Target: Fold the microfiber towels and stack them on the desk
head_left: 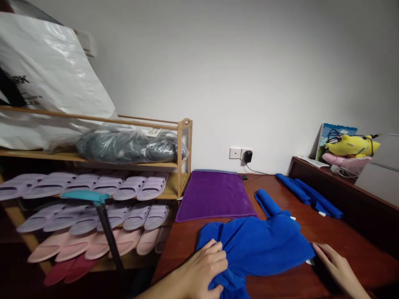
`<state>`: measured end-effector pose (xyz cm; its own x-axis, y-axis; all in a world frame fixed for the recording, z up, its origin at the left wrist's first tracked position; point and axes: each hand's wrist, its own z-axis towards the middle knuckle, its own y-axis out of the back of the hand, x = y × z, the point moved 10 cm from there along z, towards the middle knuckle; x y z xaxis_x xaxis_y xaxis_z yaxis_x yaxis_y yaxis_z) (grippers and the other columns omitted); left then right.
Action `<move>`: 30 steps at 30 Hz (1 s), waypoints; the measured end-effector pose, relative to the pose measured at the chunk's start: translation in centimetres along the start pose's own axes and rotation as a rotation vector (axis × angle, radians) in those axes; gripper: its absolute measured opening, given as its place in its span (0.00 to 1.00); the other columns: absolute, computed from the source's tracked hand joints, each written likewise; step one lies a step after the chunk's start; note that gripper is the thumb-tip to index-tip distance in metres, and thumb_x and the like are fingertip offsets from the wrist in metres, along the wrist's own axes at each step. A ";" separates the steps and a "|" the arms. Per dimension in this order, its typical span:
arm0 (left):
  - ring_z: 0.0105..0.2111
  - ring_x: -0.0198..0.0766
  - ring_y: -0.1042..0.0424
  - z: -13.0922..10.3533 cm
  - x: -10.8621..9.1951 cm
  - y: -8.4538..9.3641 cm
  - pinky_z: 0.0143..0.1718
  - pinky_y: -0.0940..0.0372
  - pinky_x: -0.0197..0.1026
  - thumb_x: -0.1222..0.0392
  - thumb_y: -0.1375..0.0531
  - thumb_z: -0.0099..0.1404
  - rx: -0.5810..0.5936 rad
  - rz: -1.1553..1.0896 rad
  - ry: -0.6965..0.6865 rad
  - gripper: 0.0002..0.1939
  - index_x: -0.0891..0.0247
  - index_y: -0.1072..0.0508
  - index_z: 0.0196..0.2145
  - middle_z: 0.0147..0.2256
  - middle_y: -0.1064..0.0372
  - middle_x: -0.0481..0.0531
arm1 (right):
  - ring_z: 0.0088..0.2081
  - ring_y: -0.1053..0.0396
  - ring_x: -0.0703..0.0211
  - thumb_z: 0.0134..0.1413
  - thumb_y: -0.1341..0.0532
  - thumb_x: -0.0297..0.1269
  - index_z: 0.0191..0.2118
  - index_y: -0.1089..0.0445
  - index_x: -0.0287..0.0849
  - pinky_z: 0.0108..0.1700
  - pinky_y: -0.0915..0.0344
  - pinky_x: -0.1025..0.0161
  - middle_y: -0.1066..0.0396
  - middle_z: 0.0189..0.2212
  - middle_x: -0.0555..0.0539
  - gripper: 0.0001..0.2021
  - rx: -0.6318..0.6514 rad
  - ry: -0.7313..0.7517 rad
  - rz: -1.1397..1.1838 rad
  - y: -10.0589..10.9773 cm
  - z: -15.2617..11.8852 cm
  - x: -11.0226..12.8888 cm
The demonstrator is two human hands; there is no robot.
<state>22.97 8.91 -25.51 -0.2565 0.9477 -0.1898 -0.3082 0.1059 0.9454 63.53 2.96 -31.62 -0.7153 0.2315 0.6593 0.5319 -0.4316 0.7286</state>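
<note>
We see a blue cloth [262, 245] lying loose and creased on the table [352, 241], before a flat purple cloth [216, 195]. The left hand [208, 265] has its fingers curled tightly over bunched fabric; the right hand [336, 265] reaches the right corner, its grip unclear to us. Two blue rolls [318, 198] behind appear finished; we judge the loose cloth not yet rolled.

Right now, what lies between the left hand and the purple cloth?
In the head view, the crumpled blue cloth and a narrow strip of brown tabletop lie between them.
</note>
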 end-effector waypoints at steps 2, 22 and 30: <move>0.36 0.42 0.40 0.0 -0.1 0.1 0.47 0.43 0.47 0.60 0.36 0.47 0.001 -0.007 0.002 0.16 0.60 0.43 0.26 0.30 0.40 0.46 | 0.44 0.30 0.49 0.47 0.48 0.64 0.36 0.27 0.47 0.46 0.34 0.60 0.26 0.43 0.45 0.26 0.032 -0.021 -0.049 -0.3 -0.1 0.4; 0.35 0.41 0.40 0.0 -0.2 0.2 0.45 0.44 0.46 0.60 0.37 0.48 -0.009 -0.015 0.005 0.16 0.60 0.44 0.26 0.29 0.41 0.46 | 0.47 0.32 0.46 0.50 0.46 0.57 0.50 0.37 0.44 0.49 0.38 0.54 0.31 0.49 0.42 0.27 -0.092 0.187 -0.225 -0.4 -0.9 4.7; 0.36 0.42 0.40 0.0 -0.3 0.2 0.46 0.45 0.46 0.59 0.38 0.49 -0.007 -0.016 0.006 0.15 0.60 0.43 0.27 0.30 0.41 0.47 | 0.51 0.35 0.51 0.51 0.47 0.60 0.40 0.31 0.46 0.52 0.40 0.62 0.30 0.47 0.47 0.23 -0.084 0.060 0.093 -0.4 0.2 4.1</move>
<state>22.97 8.68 -25.31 -0.2569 0.9442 -0.2060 -0.3186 0.1185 0.9405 60.46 4.24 -29.11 -0.6916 0.1359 0.7094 0.5593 -0.5207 0.6450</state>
